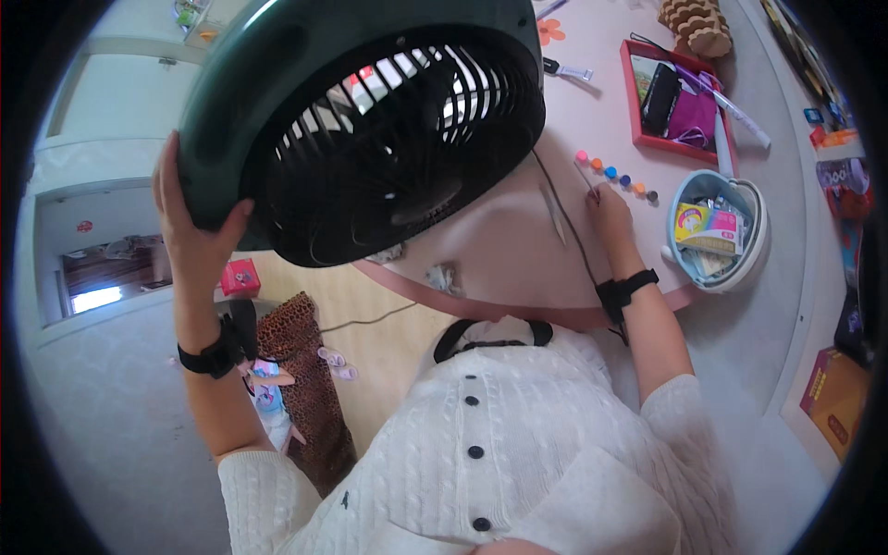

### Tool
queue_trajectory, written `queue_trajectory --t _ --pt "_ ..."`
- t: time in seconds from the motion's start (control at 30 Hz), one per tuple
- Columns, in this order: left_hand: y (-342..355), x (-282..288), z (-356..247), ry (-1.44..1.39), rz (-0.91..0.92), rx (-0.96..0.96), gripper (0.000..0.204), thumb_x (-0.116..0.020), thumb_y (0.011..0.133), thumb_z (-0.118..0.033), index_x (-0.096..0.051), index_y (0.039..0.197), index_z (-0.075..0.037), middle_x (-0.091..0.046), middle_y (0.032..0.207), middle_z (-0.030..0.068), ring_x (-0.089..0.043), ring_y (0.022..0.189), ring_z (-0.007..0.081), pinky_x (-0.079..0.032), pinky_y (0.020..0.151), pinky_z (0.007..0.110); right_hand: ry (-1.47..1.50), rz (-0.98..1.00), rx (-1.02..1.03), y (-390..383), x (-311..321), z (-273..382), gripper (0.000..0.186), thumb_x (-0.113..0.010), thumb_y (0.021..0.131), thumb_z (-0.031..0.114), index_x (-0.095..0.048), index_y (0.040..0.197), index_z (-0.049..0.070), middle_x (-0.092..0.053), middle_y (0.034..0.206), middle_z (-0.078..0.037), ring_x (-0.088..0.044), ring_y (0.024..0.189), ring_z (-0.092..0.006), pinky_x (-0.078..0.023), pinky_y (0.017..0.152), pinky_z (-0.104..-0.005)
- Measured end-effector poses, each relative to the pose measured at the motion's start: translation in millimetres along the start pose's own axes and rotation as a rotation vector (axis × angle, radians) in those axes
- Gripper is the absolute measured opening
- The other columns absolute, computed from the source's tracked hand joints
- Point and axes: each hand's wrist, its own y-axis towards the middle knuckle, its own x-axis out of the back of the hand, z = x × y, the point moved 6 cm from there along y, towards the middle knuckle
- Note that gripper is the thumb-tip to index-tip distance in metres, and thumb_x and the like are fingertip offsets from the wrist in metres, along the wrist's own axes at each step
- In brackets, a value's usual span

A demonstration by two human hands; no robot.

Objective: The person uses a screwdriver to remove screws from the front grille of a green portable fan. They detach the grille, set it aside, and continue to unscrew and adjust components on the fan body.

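Observation:
My left hand grips the rim of a dark green fan housing with a black slatted grille, held tilted at the upper left, over the edge of the pink table. My right hand is on the tabletop with its fingers closed on a thin stick, too small to name exactly, beside a row of small coloured round pieces. A pale, narrow tool lies left of that hand, and a cord runs down past it.
At the right are a red tray with pouches and pens, a pail of packets, and wooden pieces. Crumpled wads lie near the table edge. Below left, a person is on a leopard-print mat near slippers and a red box.

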Motion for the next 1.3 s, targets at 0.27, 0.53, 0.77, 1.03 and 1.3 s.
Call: queue_trajectory --t 0.27,0.53,0.77,1.03,1.3 --pt "-3.7 -1.0 5.3 -0.013 -0.053 0.008 0.084 -0.073 0.079 -0.033 -0.031 0.144 0.001 -0.042 0.139 0.0218 -0.042 0.127 0.0368 -0.032 0.107 0.044 0.572 -0.075 -0.133 21.6 38.1 41.8 0.017 -0.069 0.082 0.011 -0.064 0.094 0.000 -0.066 0.081 -0.009 -0.063 0.075 -0.0176 -0.049 0.069 -0.0299" --pt "-10.5 -9.4 9.7 -0.171 -0.151 0.160 0.078 -0.065 0.085 -0.031 -0.029 0.145 0.003 -0.040 0.142 0.0187 -0.038 0.131 0.0315 -0.027 0.109 0.041 1.317 0.035 -0.003 58.7 85.9 149.6 0.017 -0.072 0.082 0.009 -0.068 0.097 0.002 -0.062 0.071 0.002 -0.045 0.051 -0.0018 -0.032 0.044 -0.0171" --pt "-8.8 -8.3 6.7 -0.073 -0.145 0.138 0.085 -0.063 0.086 -0.041 -0.024 0.145 0.007 -0.035 0.144 0.0197 -0.035 0.133 0.0302 -0.024 0.110 0.041 1.404 0.179 0.041 75.8 62.2 163.2 0.016 -0.076 0.079 0.009 -0.071 0.093 0.003 -0.062 0.068 0.002 -0.047 0.051 -0.0018 -0.036 0.045 -0.0172" --pt "-9.5 -9.8 6.9 -0.143 -0.157 0.109 0.088 -0.063 0.088 -0.044 -0.021 0.146 0.007 -0.031 0.147 0.0189 -0.032 0.135 0.0288 -0.022 0.112 0.040 1.405 0.210 0.015 81.1 61.1 157.1 0.018 -0.074 0.080 0.009 -0.072 0.096 0.002 -0.068 0.076 0.000 -0.050 0.054 -0.0019 -0.038 0.048 -0.0165" --pt "-10.4 -9.4 6.6 -0.157 -0.159 0.119 0.088 -0.063 0.089 -0.044 -0.019 0.147 0.007 -0.030 0.149 0.0186 -0.031 0.136 0.0288 -0.022 0.112 0.040 1.205 0.111 0.106 82.3 64.4 160.5 0.014 -0.073 0.080 0.009 -0.073 0.092 0.001 -0.069 0.077 -0.003 -0.060 0.070 -0.0059 -0.048 0.065 -0.0197"
